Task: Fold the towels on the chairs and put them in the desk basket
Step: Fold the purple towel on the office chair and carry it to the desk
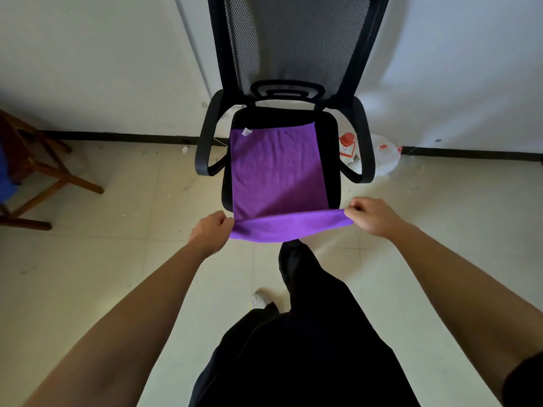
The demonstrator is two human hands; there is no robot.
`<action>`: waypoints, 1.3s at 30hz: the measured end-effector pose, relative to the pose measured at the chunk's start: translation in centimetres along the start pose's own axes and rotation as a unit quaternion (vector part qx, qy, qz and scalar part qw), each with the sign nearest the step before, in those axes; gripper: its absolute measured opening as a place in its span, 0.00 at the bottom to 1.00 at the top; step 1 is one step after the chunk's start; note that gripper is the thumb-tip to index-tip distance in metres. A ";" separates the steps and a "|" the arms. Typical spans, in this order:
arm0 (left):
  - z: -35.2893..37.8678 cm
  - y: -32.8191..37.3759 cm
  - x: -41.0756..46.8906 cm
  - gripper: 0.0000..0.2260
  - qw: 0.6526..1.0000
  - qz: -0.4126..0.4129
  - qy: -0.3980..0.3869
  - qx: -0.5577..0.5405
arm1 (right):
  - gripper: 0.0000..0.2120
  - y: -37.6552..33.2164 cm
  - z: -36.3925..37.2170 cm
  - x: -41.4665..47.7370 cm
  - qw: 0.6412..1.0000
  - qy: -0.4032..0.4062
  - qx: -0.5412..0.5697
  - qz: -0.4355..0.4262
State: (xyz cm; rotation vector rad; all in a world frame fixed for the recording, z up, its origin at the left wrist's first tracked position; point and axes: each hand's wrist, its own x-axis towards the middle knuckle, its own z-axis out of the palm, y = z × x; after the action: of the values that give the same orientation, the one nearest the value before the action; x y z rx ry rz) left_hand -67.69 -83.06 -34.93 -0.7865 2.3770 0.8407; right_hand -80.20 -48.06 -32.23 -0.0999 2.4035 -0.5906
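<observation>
- Dark trousers point(293, 348) and two bare forearms fill the bottom of the head view, with a white shoe point(260, 299) poking out on the tiled floor point(117, 259).
- Left hand point(210, 230) has its fingers curled tight, pinching the near left corner of the purple towel point(276, 171). Right hand point(371, 215) does the same on the near right corner.
- Most of the towel lies spread flat on the seat of the black mesh office chair point(293, 39). Its near edge is lifted off the seat front and pulled taut between the hands. There's a small white tag point(246, 131) at the far left corner.
- Progress-wise I'd say this is barely started: no fold in yet, so all the folding is left, plus the trip to the basket. Basket and counter aren't in view.
- Wooden chair point(58, 171) at the left edge has something blue on it. Could be another towel, can't tell.
</observation>
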 end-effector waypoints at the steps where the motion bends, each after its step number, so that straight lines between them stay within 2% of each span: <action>1: -0.4 0.5 1.2 0.09 0.999 -0.013 0.011 -0.028 | 0.10 -0.4 -0.4 1.6 1.000 0.008 0.014 -0.004; 4: -1.9 2.6 6.0 0.05 0.993 -0.036 0.065 -0.094 | 0.05 -1.6 -1.7 7.6 0.999 0.030 0.025 -0.028; 8: -3.1 5.5 14.6 0.06 0.970 -0.097 0.102 -0.196 | 0.12 -3.1 -2.9 16.8 0.996 0.069 0.035 -0.035; 14: -2.1 10.3 27.0 0.05 0.944 -0.145 0.142 -0.261 | 0.11 -3.7 -3.1 30.2 0.991 0.113 0.071 -0.001; 20: 2.3 4.8 42.7 0.06 0.932 -0.180 0.179 -0.259 | 0.13 -2.2 -0.9 40.2 0.989 0.138 0.052 0.023; 23: 1.4 6.7 44.6 0.04 0.945 -0.170 0.194 -0.199 | 0.13 -1.5 0.4 44.3 0.987 0.150 0.034 0.036; 27: 1.8 7.1 46.4 0.08 0.965 -0.128 0.196 -0.114 | 0.13 -1.1 2.5 48.1 0.989 0.142 0.035 0.029; 31: 2.6 5.7 48.8 0.09 0.962 -0.116 0.212 -0.130 | 0.13 -0.6 3.8 50.6 0.987 0.151 0.036 0.037; 35: 3.2 5.7 48.6 0.16 0.967 -0.090 0.204 -0.121 | 0.14 -0.1 4.6 51.4 0.986 0.165 0.021 0.022; 37: 3.4 6.1 47.4 0.23 0.975 -0.068 0.183 -0.106 | 0.18 0.0 4.8 51.1 0.985 0.170 0.015 0.015; 39: 3.9 5.9 45.6 0.30 0.975 -0.058 0.163 -0.137 | 0.24 -0.1 5.4 49.9 0.985 0.168 0.028 0.010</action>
State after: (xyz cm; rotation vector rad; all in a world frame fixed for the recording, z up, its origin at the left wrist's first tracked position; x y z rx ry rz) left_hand -102.98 -92.58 -63.06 -1.2465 2.4916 1.0750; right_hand -116.03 -61.05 -64.87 0.0519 2.7069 -0.7129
